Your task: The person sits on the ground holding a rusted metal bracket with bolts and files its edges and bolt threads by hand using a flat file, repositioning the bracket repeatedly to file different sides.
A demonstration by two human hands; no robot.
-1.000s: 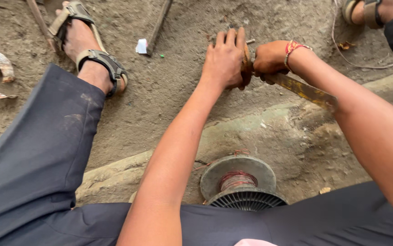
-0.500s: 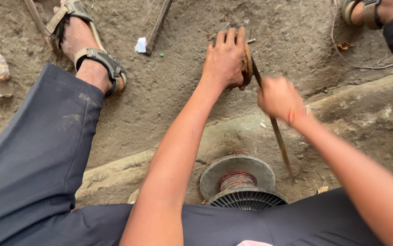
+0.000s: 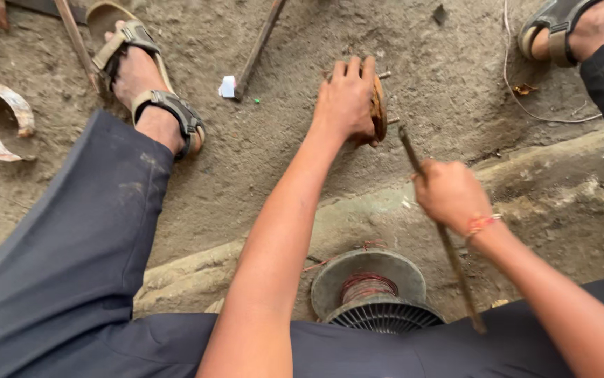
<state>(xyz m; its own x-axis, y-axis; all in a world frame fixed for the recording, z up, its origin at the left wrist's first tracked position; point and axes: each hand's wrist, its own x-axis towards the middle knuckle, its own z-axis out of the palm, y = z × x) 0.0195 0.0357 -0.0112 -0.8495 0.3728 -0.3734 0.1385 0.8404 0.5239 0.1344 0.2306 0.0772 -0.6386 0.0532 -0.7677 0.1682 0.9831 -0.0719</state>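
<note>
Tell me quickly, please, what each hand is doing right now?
Left hand: fingers closed over a rusty round part on the ground.
Right hand: closed around a thin metal rod.

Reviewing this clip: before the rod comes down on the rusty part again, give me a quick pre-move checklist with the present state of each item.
1. Left hand steadies the rusty round part on the ground: ok, palm and fingers lie over it.
2. Right hand grips the metal rod: ok, fist closed around its upper half.
3. Rod tip clear of the part: ok, the tip sits just beside it, apart.
4. Left fingers out of the rod's path: not ok, they lie close to the tip.
5. Motor rotor between the legs out of the way: ok, it sits below the rod's lower end.
6. Part upright or tilted: cannot tell, the hand hides most of it.
</note>
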